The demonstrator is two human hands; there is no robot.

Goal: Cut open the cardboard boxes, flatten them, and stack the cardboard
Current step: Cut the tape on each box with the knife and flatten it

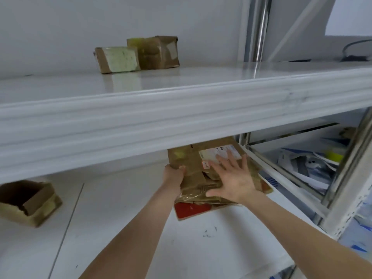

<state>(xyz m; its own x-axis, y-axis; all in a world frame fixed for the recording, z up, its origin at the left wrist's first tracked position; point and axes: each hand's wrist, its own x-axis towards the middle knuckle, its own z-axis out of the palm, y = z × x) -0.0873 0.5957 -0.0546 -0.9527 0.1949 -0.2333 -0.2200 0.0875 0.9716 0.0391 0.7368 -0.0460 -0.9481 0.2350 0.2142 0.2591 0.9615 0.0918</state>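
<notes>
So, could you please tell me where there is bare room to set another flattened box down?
The lower shelf lies bare between the open box and the flattened stack, which both hands press. The upper shelf is bare right of the two sealed boxes. The right-hand bay is crowded with papers.

Two bare forearms are seen; no sleeves are worn. The left hand and right hand are ungloved.

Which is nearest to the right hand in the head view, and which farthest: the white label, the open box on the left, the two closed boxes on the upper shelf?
From the right hand:
1. White label, at its fingertips.
2. Open box, lower shelf, far left.
3. Two closed boxes, upper shelf, at the back.
</notes>
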